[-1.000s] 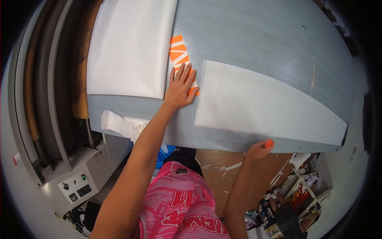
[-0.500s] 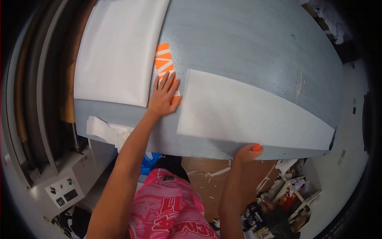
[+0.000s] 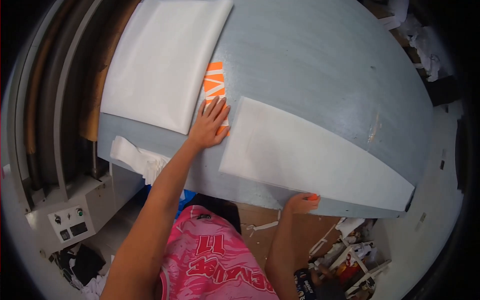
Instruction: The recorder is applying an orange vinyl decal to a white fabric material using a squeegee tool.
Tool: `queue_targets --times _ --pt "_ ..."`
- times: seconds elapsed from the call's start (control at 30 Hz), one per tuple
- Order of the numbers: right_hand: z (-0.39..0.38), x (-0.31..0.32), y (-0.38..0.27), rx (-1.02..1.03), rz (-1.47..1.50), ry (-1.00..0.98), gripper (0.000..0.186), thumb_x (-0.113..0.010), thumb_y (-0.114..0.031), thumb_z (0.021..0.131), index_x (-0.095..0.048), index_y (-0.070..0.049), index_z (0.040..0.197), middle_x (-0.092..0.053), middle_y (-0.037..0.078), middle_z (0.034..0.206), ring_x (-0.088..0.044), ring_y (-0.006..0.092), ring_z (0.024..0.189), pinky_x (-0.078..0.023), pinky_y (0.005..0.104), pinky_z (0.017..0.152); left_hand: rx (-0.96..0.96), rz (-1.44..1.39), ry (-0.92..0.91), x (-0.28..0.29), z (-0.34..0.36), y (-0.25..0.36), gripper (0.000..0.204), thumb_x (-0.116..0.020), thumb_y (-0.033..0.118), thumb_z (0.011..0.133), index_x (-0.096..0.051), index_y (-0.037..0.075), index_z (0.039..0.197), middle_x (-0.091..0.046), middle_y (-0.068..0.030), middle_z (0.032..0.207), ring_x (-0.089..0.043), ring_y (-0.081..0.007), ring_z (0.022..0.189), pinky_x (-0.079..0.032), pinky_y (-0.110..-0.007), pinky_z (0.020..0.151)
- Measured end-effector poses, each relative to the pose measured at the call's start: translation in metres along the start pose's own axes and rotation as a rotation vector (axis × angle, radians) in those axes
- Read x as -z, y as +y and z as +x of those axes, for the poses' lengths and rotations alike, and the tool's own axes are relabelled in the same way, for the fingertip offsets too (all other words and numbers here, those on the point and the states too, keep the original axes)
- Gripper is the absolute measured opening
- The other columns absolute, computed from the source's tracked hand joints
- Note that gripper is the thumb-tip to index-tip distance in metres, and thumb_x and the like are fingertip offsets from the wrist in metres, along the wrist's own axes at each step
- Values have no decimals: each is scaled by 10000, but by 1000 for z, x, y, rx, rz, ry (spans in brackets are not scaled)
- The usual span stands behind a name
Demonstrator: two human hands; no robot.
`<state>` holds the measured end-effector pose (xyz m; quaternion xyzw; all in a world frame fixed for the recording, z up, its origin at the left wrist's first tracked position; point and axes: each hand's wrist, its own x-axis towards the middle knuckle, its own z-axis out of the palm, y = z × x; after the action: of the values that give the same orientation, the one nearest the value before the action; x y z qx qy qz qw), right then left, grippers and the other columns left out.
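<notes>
My left hand (image 3: 210, 124) lies flat, fingers stretched, over the lower part of an orange strip with white stripes (image 3: 215, 82). The strip rests on the grey table between a thick white stack of sheets (image 3: 160, 65) and a long white sheet (image 3: 310, 155). At the table's near edge, my right hand (image 3: 300, 203) is closed round a small orange object (image 3: 313, 197). Only its end shows, so its kind is unclear. This hand is beside the long sheet's near edge.
A crumpled white cloth strip (image 3: 137, 157) hangs over the near left edge. Machine rollers (image 3: 65, 75) and a control panel (image 3: 72, 224) stand on the left. White material is piled at the far right (image 3: 417, 37). Below right sits a cluttered wooden rack (image 3: 357, 265).
The view has shifted and turned slightly. My left hand stays on the striped strip, and my right hand still grips the orange object at the table edge.
</notes>
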<state>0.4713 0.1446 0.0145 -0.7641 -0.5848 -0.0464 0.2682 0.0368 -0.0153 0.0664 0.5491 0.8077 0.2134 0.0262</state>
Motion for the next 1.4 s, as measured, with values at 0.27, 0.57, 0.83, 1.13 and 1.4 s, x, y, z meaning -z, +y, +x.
queue_targets --times 0.27,0.57,0.83,1.13,1.4 --pt "1 -3 -16 3 94 29 380 -579 -208 1105 -590 -25 1438 -598 258 1307 -696 475 1050 -604 559 832 -21 28 19 2 5 -7 693 -660 356 1006 -516 32 1601 -390 -211 1742 -289 -402 1652 -156 -620 1326" --pt "2 -8 7 47 130 76 345 -640 -79 1044 -617 -19 1383 -608 252 1313 -672 466 1074 -571 539 886 -58 10 -5 -7 4 -11 729 -629 252 1010 -422 6 1665 -355 -240 1759 -292 -432 1649 -156 -636 1318" --pt "5 14 -31 -14 135 33 387 -656 -56 1006 -586 -9 1383 -589 232 1315 -643 458 1124 -531 538 913 -102 75 3 6 7 -12 725 -631 276 1022 -423 13 1665 -344 -232 1766 -265 -431 1658 -121 -625 1329" --pt "8 8 -39 -46 206 48 356 -673 -59 1001 -606 -22 1349 -602 221 1304 -647 461 1139 -519 541 917 -105 70 -21 0 6 -15 736 -630 261 1013 -410 6 1667 -342 -233 1765 -259 -439 1657 -117 -620 1330" --pt "7 10 -36 -72 152 -3 427 -655 -86 1015 -564 -13 1426 -592 244 1337 -599 464 1213 -455 530 1016 -98 94 -92 -9 8 -14 742 -606 311 1023 -405 1 1667 -332 -249 1764 -250 -447 1658 -109 -640 1325"
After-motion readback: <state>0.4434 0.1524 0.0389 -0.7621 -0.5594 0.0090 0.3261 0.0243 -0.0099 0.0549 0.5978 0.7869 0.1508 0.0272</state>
